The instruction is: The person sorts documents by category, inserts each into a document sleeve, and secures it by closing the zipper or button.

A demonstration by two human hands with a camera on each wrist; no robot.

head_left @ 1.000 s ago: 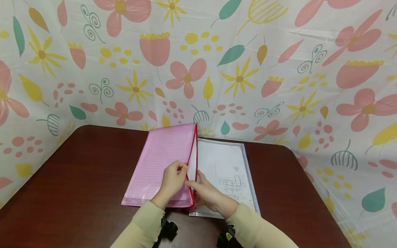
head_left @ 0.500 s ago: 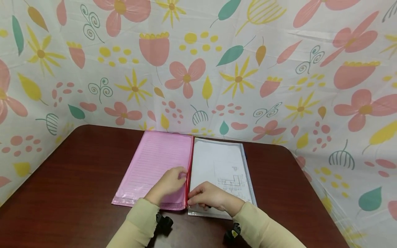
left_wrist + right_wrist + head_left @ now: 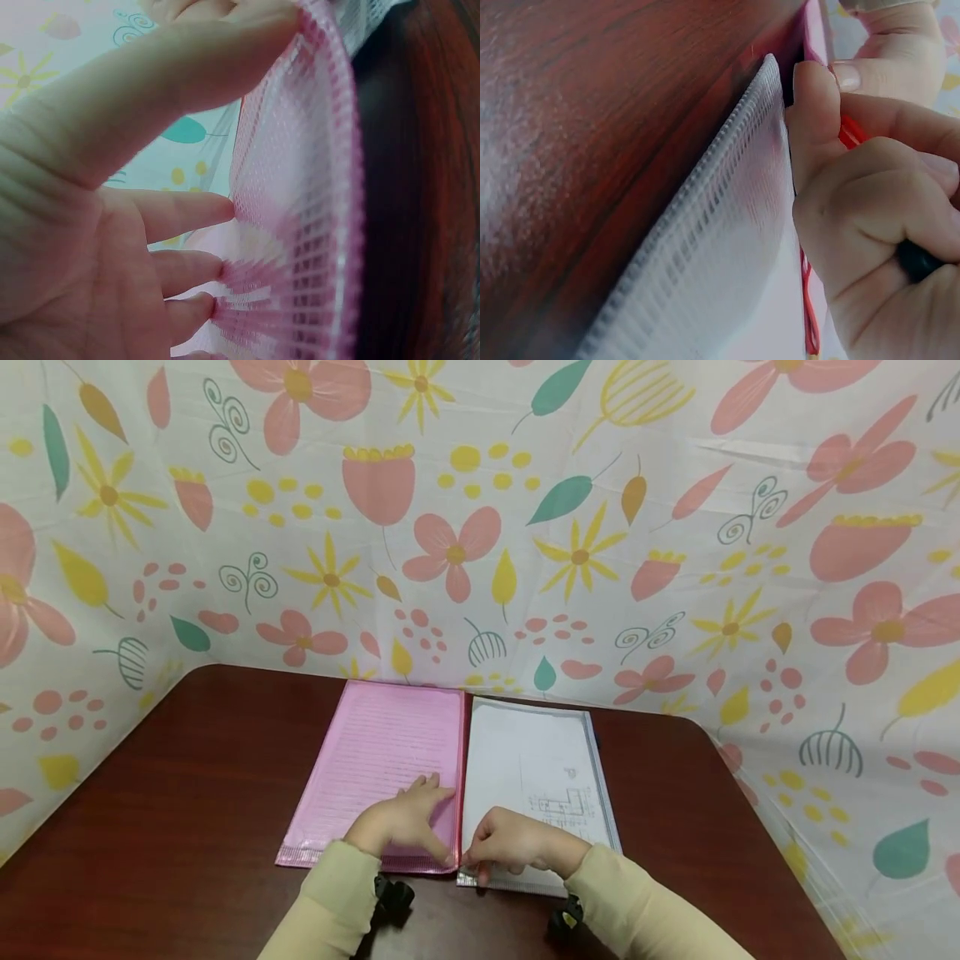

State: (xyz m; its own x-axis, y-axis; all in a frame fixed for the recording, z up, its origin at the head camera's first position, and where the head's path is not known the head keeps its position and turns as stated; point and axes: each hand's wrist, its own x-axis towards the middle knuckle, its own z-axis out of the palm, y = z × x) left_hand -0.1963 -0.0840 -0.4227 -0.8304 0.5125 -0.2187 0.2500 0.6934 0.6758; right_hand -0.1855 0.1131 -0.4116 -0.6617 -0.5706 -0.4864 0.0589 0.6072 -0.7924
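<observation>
A pink mesh zip pouch [image 3: 401,727] with a lined sheet inside lies flat, its red zipper edge [image 3: 460,777] on the right. My left hand [image 3: 407,820] rests on it with spread fingers pressing down, the thumb at the near right corner. At that same corner my right hand [image 3: 519,842] pinches the pouch's zipper end between thumb and index finger; the zip pull itself is hidden. In the right wrist view a red strap [image 3: 850,132] shows behind these fingers, and a small black thing [image 3: 917,261] sits among the curled fingers.
To the right lies a white mesh pouch [image 3: 510,743] holding a sheet with a line drawing, partly under my right hand. In the right wrist view a red cord [image 3: 810,315] lies by it. Behind the dark wooden table [image 3: 187,777] hangs a flowered curtain [image 3: 465,443].
The pink pouch's raised, gaping red edge has come down flat. My left hand has let go of the edge and spread out; my right hand has moved down to the near corner.
</observation>
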